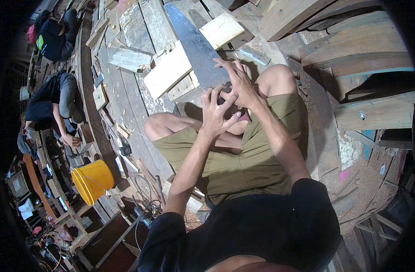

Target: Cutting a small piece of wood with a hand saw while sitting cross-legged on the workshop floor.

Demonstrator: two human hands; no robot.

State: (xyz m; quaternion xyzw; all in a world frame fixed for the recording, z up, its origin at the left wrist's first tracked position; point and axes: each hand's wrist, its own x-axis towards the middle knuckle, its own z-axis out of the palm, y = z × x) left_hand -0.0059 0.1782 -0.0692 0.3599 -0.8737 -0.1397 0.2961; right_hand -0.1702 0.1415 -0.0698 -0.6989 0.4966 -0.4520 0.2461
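A handsaw [196,54] with a broad, tapering blue-grey blade lies ahead of me, its narrow end pointing away. Its wide end sits between my hands, over my crossed legs. My left hand [214,113] has its fingers bent against that end, with the thumb held apart. Over the right side of the blade's wide end, my right hand [241,86] curls its fingers, the fingertips near the metal edge. Something dark between the hands is mostly covered, so the handle's shape cannot be made out. A pale board [168,70] lies along the blade's left side.
A light wood block [222,31] lies right of the blade. Weathered planks [128,97] form the floor. Stacked curved timbers [357,50] stand at the right. On the left are a yellow bucket [93,181], tangled cables [146,206] and two other people seated at work.
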